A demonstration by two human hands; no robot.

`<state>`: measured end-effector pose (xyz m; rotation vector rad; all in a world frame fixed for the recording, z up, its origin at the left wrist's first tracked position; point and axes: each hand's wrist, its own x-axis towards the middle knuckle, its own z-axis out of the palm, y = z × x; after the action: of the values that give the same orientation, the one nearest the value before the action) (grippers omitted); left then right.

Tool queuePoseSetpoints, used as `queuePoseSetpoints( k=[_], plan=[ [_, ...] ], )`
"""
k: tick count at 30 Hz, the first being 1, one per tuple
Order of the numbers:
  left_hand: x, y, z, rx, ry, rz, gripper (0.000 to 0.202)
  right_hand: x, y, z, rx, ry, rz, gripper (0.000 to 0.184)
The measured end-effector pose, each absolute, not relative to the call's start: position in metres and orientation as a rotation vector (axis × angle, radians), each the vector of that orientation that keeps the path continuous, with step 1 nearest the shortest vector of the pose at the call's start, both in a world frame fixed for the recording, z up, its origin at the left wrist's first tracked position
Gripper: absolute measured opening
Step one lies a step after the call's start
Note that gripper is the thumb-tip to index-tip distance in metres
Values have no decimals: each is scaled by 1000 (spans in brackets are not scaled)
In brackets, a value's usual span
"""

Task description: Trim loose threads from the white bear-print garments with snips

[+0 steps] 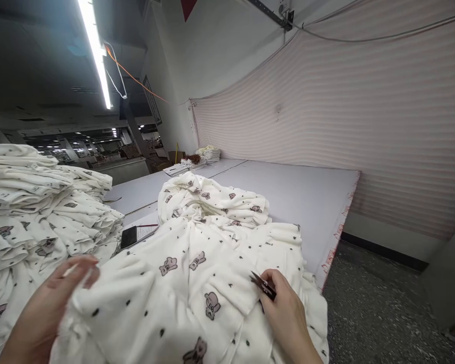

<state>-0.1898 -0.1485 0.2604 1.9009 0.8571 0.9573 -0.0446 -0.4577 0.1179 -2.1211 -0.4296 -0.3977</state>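
Note:
A white garment (197, 283) printed with small bears and dots lies bunched in front of me on the grey table (296, 197). My left hand (49, 308) pinches a raised fold of this fabric at the lower left. At the lower right, my right hand (284, 313) is closed around small dark thread snips (263, 284), their blades pointing left and resting against the cloth.
A tall stack of folded matching garments (41, 202) stands at the left. A dark phone-like object and papers (134, 235) lie between the stack and the garment. More folded cloth (208, 153) sits at the table's far end. A striped fabric sheet (345, 126) hangs behind; floor lies right.

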Motion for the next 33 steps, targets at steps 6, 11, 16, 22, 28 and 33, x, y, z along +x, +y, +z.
queuePoseSetpoints(
  k=[6,11,16,22,28,33],
  plan=[
    [-149,-238,230,2398,225,154,36,-67,-435,130,-1613,-693,-450,24],
    [-126,-276,212,2371,69,133,19,-84,-436,131,-1445,-651,-177,22],
    [-136,-263,216,2203,61,141,29,-81,-431,121,-1519,-481,-190,27],
    [-157,-264,206,2149,243,481,23,-75,-415,138,-1479,-547,-178,17],
    [-167,-263,197,2101,239,618,29,-83,-426,131,-1665,-710,-216,11],
    [-163,-265,202,1996,323,539,25,-87,-420,122,-1756,-817,-448,31]
  ],
)
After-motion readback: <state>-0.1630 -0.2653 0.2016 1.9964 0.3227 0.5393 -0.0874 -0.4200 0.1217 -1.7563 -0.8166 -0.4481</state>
